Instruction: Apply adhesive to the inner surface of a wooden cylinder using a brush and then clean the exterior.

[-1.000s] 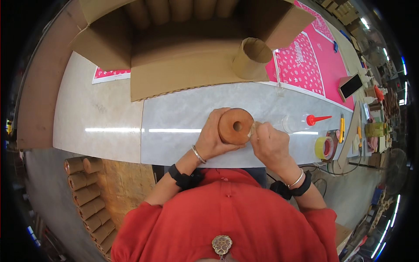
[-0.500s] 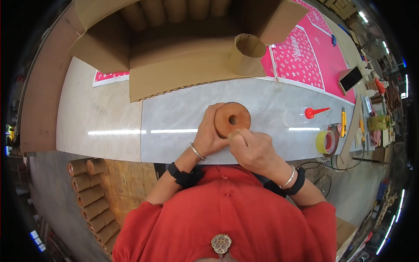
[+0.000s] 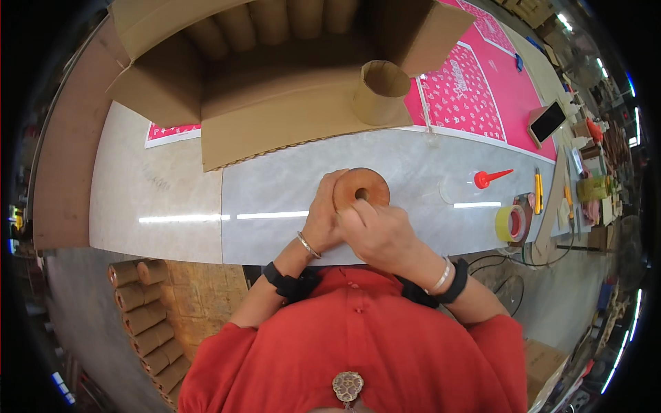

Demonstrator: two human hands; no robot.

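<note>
My left hand (image 3: 323, 217) is wrapped round the left side of a brown roll (image 3: 375, 183), whose round orange-brown end with a centre hole faces up. My right hand (image 3: 379, 234) is closed in a pinch over the near edge of that end, partly covering it. What its fingertips grip, if anything, is hidden. Beyond the roll, an open cardboard box (image 3: 275, 131) lies with its near flap spread on the table. A short cardboard tube (image 3: 379, 102) stands upright on that flap.
To the right are a clear bottle with a red nozzle (image 3: 483, 179), a yellow tape roll (image 3: 510, 224), a yellow cutter (image 3: 538, 191) and a phone (image 3: 547, 124) on a stand. Several similar rolls (image 3: 143, 318) are stacked at lower left. Pink printed sheets (image 3: 465, 93) lie beyond the box flap.
My right hand has moved left and inward over the roll's end, near its centre hole. The roll is slightly lower in view and remains in my left hand.
</note>
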